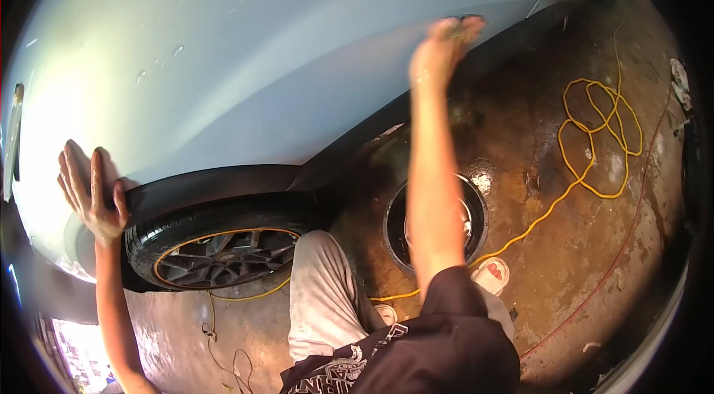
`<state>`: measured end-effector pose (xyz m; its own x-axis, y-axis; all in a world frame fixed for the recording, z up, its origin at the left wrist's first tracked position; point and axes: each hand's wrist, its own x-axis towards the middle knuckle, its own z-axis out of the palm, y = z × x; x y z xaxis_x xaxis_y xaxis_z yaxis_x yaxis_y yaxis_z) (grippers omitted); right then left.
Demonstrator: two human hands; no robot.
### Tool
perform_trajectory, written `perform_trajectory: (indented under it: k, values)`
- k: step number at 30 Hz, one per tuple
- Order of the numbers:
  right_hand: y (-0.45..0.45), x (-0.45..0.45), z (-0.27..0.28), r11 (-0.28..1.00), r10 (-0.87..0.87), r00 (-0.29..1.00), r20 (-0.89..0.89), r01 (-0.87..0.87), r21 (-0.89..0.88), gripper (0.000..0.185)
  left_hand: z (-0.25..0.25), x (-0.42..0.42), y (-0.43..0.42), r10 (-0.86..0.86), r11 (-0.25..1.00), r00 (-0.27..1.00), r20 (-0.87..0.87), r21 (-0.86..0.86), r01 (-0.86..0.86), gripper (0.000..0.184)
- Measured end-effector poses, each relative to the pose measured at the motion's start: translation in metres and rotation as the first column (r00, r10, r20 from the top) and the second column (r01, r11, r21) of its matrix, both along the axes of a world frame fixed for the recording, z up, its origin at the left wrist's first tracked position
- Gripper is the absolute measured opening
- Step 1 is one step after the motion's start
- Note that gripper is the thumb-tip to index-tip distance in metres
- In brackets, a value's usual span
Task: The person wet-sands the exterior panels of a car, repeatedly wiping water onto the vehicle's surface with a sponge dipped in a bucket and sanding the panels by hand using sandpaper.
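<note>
A pale blue-grey car body [297, 44], wet with scattered drops, fills the upper left of the head view. My left hand [93, 193] lies on the body panel above the wheel arch, fingers spread and empty. My right hand [444, 52] is farther along, against the lower door panel near the dark sill. Its fingers are closed around a small dark item, blurred by motion, whose kind I cannot make out. Below the arch is a black tyre [145, 249] around a dark spoked wheel [230, 260] with an orange ring.
A black bucket [392, 227] stands under my right forearm, partly hidden. A yellow cord [550, 208] runs over the wet, stained floor [520, 297] and coils at the right. A thin red line [617, 256] crosses the floor beyond it. My knee [320, 267] is near the wheel.
</note>
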<state>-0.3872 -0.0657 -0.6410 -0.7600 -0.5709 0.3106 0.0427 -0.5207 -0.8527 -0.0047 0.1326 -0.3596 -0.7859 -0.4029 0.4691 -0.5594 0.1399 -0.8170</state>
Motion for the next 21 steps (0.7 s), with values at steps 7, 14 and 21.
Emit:
perform_trajectory:
  k: [7,14,21]
  values:
    - [0.130,0.159,0.026,0.977,0.158,0.496,-0.854,-0.206,0.062,0.076,0.002,0.003,-0.001,0.008,1.000,1.000,0.012,0.021,-0.008,0.053]
    - [0.011,-0.023,0.017,0.984,-0.061,0.998,-0.031,0.066,0.163,0.069,0.000,0.003,0.005,0.029,1.000,0.999,-0.017,0.006,-0.029,0.054]
    - [0.129,0.164,0.041,0.986,0.164,0.857,-0.489,-0.134,0.096,0.075,0.006,0.009,-0.001,-0.005,0.998,0.999,0.052,0.056,0.002,0.052]
